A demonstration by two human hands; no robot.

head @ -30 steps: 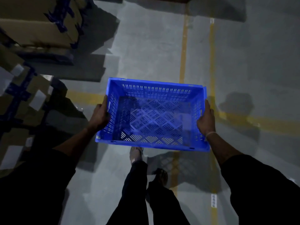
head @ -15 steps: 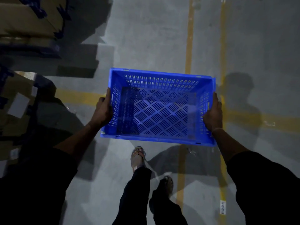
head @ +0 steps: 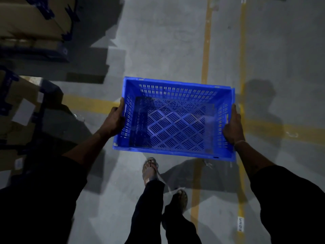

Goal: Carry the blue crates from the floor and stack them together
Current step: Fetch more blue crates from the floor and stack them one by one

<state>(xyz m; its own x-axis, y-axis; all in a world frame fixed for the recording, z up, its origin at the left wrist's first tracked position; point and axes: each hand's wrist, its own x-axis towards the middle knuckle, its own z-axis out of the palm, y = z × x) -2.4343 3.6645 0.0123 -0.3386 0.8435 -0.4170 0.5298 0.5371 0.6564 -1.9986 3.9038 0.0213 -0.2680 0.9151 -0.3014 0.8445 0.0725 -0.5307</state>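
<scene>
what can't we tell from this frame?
- Stack or other crates: none in the head view; destination unknown.
- Fingers of left hand and right hand: hidden behind the blue crate walls.
- Cardboard boxes: cut off by left edge, labels too dark.

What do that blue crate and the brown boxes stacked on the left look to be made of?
Blue crate: probably moulded plastic, one even colour, slightly glossy, with slotted walls and floor. Brown boxes: likely cardboard, matte, with blue printing and white labels, though the dim light leaves this less sure.

Cardboard boxes [head: 33, 20] — yellow floor lines [head: 205, 50] alongside
</scene>
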